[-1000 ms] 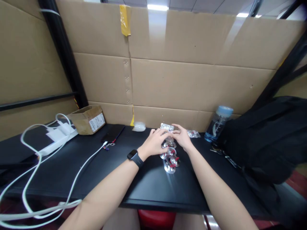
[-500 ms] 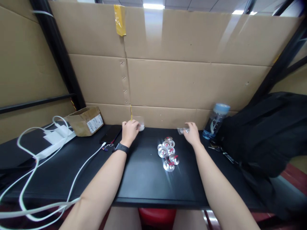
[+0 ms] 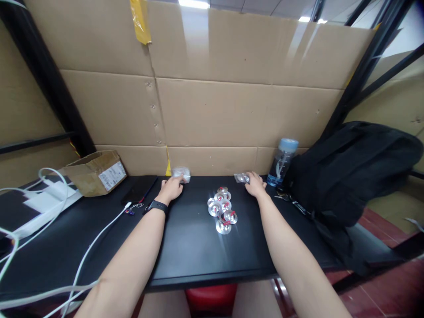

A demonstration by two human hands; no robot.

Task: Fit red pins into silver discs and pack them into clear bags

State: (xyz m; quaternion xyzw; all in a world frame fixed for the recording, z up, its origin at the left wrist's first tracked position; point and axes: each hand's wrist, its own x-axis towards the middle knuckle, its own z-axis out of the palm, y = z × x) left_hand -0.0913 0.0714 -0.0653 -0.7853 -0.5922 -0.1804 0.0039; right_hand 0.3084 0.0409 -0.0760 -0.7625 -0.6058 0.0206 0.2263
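Observation:
My left hand (image 3: 171, 189), a dark watch on its wrist, is at the back of the black table with its fingertips closed on the near edge of a clear plastic bag (image 3: 183, 173). Across from it, my right hand (image 3: 255, 185) has its fingers on a clear packet (image 3: 241, 177) with shiny round pieces inside; its grip is partly hidden. Between my forearms lies a cluster of small silver cymbals (image 3: 224, 207), domed discs with red bits at their centres, several overlapping.
An open cardboard box (image 3: 96, 174), a dark phone (image 3: 139, 191) and white cables (image 3: 89, 247) occupy the left side. To the right stand a blue-capped water bottle (image 3: 282, 162), keys (image 3: 281, 196) and a black backpack (image 3: 351, 172). A cardboard wall (image 3: 212, 115) closes the back.
The view has shifted, so the scene appears farther left. My left hand has lowered its plastic bag to the tabletop by the wall. The right hand stays at its packet, and the cymbals lie as before.

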